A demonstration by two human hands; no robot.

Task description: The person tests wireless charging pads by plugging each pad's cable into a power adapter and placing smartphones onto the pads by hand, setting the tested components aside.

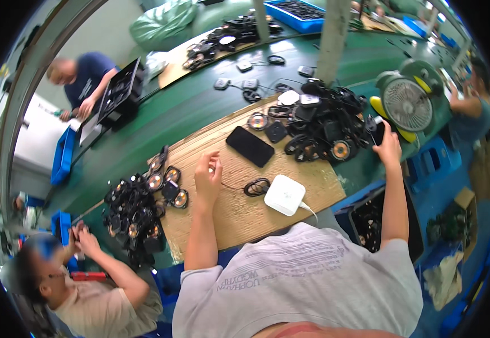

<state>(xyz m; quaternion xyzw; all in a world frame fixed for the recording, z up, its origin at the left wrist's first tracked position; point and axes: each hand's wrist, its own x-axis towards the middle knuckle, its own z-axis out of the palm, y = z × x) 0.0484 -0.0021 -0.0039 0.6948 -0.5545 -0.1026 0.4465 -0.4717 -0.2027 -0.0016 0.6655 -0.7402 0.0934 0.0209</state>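
My left hand (208,173) is above the cardboard sheet with its fingers curled together on the end of a thin black cable. That cable runs right to a small coil (256,187) beside a white square box with rounded corners (285,195). A white cord leaves the box on its right. Farther out to the right, my right hand (389,145) grips a dark cabled device (376,133) at the edge of a large pile of black cabled devices (326,121). A black smartphone (250,146) lies on the cardboard between my hands.
Another pile of black round devices (138,211) sits left of the cardboard (228,222). A green fan (407,103) stands behind my right hand. Several loose devices lie on the green belt (183,110). A black bin (369,219) is at my right. Co-workers are nearby.
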